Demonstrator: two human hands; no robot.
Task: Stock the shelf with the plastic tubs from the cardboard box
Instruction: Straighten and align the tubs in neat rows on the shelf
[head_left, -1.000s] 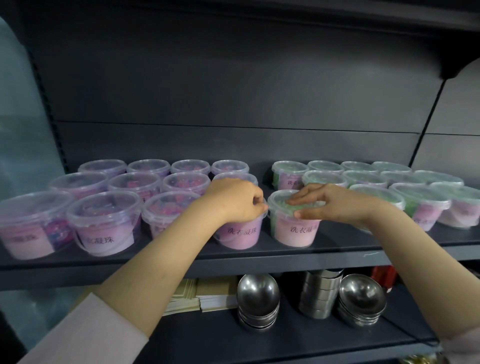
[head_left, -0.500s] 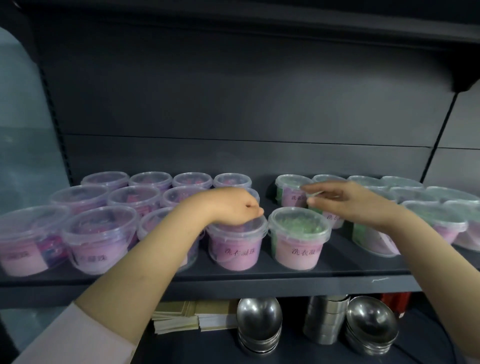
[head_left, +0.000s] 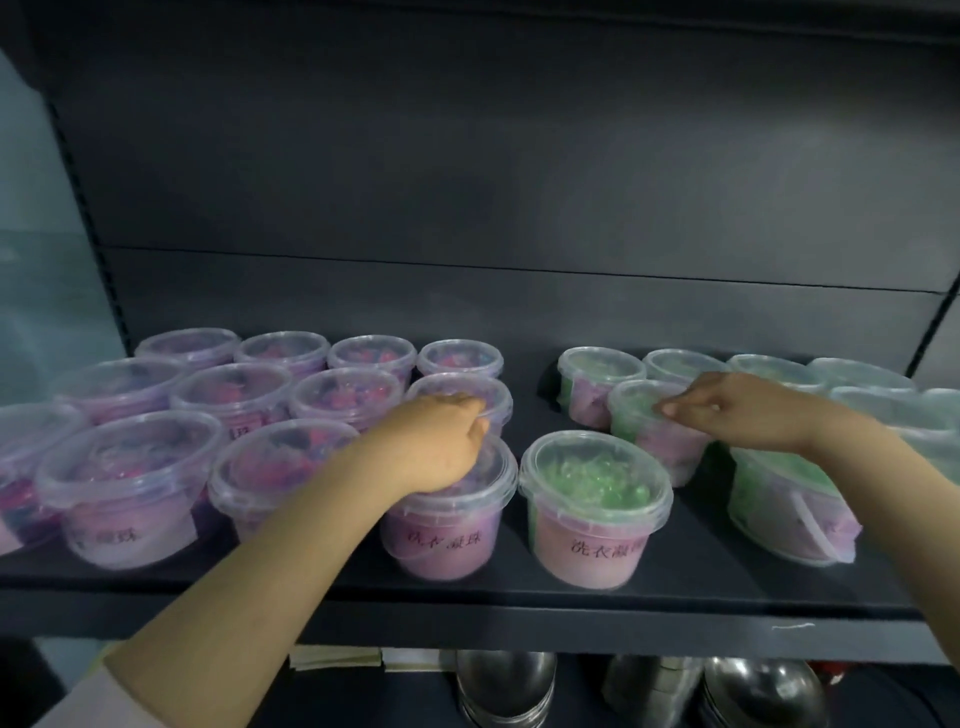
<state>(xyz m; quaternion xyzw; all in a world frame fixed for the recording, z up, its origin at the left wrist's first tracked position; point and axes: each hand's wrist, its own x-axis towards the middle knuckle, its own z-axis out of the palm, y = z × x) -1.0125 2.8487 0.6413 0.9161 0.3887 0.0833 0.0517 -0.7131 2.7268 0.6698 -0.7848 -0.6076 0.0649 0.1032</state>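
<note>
Clear plastic tubs fill the dark shelf (head_left: 467, 597), purple ones on the left and green ones on the right. My left hand (head_left: 434, 444) hovers curled over the lid of the front purple tub (head_left: 441, 540), its fingertips touching the near rim of the second-row purple tub (head_left: 475, 387). My right hand (head_left: 737, 415) reaches over the shelf with fingers pinched at the rim of the second-row green tub (head_left: 641, 415). The front green tub (head_left: 592, 509) stands free between my arms. The cardboard box is out of view.
More purple tubs (head_left: 130, 483) stand in rows to the left, more green tubs (head_left: 779, 499) to the right. A narrow gap separates the two colours. Below the shelf sit stacked steel bowls (head_left: 506, 686) and flat paper packs (head_left: 337, 656).
Both hands have left the lids of the two front tubs and moved back to the second row. The view has shifted closer to the shelf.
</note>
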